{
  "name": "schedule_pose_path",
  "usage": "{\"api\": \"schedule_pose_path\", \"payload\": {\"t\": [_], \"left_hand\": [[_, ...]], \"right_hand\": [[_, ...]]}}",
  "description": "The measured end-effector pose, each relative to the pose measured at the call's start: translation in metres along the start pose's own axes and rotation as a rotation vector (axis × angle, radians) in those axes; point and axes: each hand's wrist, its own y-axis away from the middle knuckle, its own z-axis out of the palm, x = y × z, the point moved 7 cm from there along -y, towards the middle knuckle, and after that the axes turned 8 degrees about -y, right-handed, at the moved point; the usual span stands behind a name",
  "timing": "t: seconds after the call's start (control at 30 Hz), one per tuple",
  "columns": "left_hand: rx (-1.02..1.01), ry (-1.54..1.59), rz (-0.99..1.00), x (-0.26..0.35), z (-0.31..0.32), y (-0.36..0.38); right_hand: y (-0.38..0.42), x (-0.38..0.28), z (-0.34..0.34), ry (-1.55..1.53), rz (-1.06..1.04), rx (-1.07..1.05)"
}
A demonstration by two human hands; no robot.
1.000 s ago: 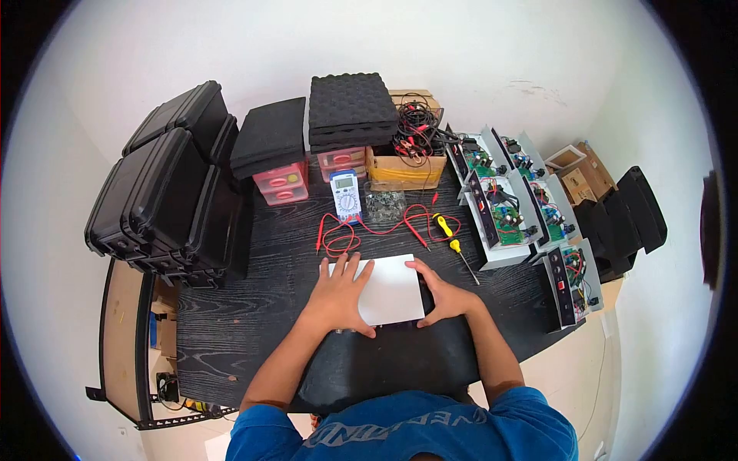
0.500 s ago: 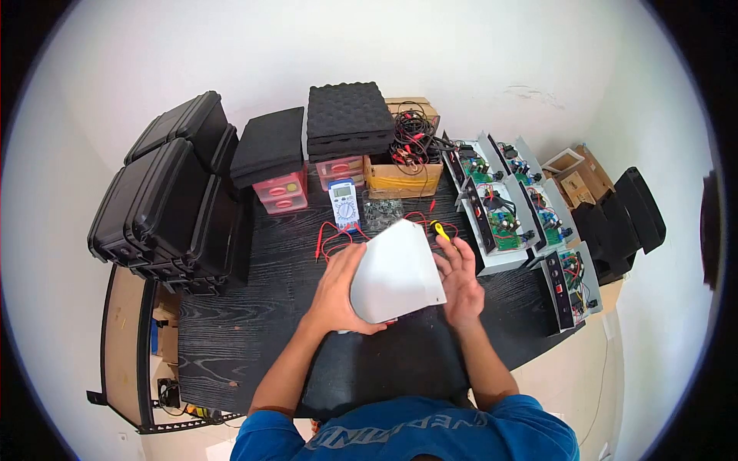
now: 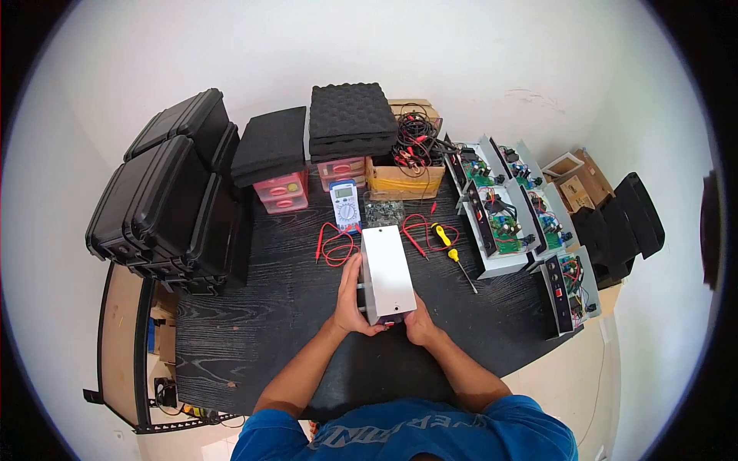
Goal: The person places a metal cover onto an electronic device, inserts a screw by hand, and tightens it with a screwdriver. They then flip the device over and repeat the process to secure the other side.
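Note:
A white metal box (image 3: 390, 269), standing on its narrow side, is between my hands above the front part of the dark table. My left hand (image 3: 350, 303) wraps round its left side and lower corner. Against its lower right edge presses my right hand (image 3: 418, 321), with the fingers mostly hidden behind the box. A strip of dark panel with a bit of red shows at the box's near end. Beyond it lie a white and blue multimeter (image 3: 345, 206) with red test leads (image 3: 335, 250) and a yellow screwdriver (image 3: 453, 253).
Open chassis with green circuit boards (image 3: 507, 223) stand on the right. Black hard cases (image 3: 154, 200) are stacked at left. Along the back are black foam sheets (image 3: 350, 111), pink drawers (image 3: 281, 194) and a carton (image 3: 403, 183) of cables. A bag of small parts (image 3: 383, 213) lies mid-table.
The box has turned from its broad face to a narrow side facing up. My right hand, earlier spread at its right, has come down to grip the lower right edge.

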Motion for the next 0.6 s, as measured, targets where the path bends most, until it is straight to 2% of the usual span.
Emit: {"api": "schedule_pose_path", "payload": {"t": [0.2, 0.4, 0.5, 0.6], "left_hand": [[-0.014, 0.038, 0.001, -0.007, 0.003, 0.004], [-0.073, -0.118, 0.03, 0.0, 0.0, 0.003], [-0.077, -0.081, 0.023, 0.002, -0.002, -0.003], [0.008, 0.135, -0.036, 0.01, -0.007, -0.016]], "right_hand": [[0.0, -0.001, -0.001, 0.064, 0.018, -0.022], [0.001, 0.003, 0.001, 0.021, 0.001, -0.044], [0.0, 0.006, 0.004, 0.017, -0.041, -0.05], [-0.007, -0.016, 0.006, 0.139, -0.143, -0.063]]}}
